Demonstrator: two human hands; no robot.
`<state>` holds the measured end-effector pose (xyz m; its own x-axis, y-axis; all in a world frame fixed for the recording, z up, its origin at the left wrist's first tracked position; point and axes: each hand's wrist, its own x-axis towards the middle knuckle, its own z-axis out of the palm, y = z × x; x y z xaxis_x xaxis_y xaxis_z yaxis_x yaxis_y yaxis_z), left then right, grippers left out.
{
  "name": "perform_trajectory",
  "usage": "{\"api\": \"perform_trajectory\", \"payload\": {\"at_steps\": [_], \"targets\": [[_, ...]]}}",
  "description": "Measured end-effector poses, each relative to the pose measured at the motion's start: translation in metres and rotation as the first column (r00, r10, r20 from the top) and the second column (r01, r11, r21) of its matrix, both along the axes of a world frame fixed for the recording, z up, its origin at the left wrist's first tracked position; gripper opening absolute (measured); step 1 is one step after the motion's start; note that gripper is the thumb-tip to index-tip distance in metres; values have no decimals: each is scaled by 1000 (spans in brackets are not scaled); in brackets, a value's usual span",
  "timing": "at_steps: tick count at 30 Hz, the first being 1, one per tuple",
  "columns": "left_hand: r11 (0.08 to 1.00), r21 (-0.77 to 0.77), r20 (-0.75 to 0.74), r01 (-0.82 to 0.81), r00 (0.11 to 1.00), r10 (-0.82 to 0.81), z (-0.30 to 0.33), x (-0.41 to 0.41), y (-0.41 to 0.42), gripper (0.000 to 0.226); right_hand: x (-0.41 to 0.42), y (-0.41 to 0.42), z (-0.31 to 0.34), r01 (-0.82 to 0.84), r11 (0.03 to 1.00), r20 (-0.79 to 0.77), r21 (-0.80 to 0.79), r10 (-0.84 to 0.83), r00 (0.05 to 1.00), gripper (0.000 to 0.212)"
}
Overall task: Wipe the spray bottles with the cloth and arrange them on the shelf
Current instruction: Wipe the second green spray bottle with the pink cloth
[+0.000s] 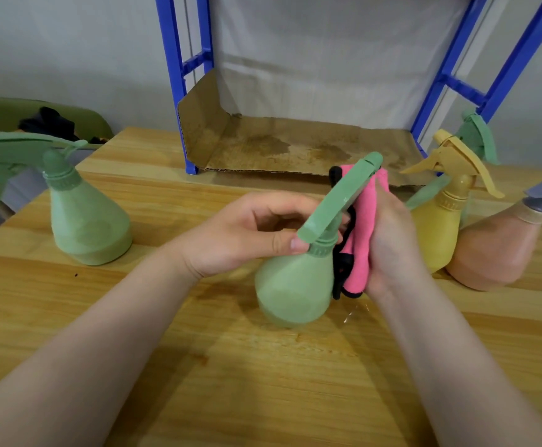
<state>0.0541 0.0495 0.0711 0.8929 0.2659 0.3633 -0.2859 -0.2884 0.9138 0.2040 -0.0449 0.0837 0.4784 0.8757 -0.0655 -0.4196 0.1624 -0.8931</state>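
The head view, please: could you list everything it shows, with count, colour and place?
green spray bottles: three; one held at centre, one on the table's left, one behind the yellow one
yellow spray bottle: one, right
peach spray bottle: one, grey top, far right
cloth: one, pink with black edging, against the held bottle
shelf: one, blue frame, cardboard liner
table: one, wood
left hand: holds the bottle's neck
right hand: holds the cloth

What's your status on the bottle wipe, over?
Left hand grips green bottle at neck. Right hand presses pink cloth against it. Shelf bare, unobstructed.
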Motion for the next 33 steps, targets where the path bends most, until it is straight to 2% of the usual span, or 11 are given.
{"api": "perform_trajectory", "payload": {"at_steps": [3,7,10,12,15,18,20,25,29,33], "targets": [[1000,-2,33,8,999,-8,-1,2,-3,38,2,2,-2,74,996,217,-45,-62,974,29],[998,-38,82,-52,995,55,2,0,-3,36,0,3,-6,172,984,403,-38,-143,904,45],[972,-54,144,-227,962,232,2,2,-1,37,-1,2,-5,229,973,388,4,-213,897,36],[933,7,200,-359,915,351,0,4,1,29,0,1,-3,231,973,332,7,-220,917,41],[785,220,266,-580,809,523,-4,6,7,32,1,1,-3,274,959,346,65,-279,896,51],[564,453,366,-690,721,588,-8,6,12,32,1,0,-6,326,926,473,189,-377,796,40],[482,504,404,-717,689,602,-10,7,12,31,1,0,-10,309,914,516,264,-404,755,42],[381,597,392,-706,671,629,-13,8,7,32,-5,2,-16,177,902,637,394,-407,655,28],[342,677,373,-651,705,603,-17,14,-2,35,-6,6,-22,126,917,713,379,-376,592,30],[315,692,376,-650,696,611,-21,21,-14,37,-3,6,-25,193,924,817,330,-382,432,32]]}}
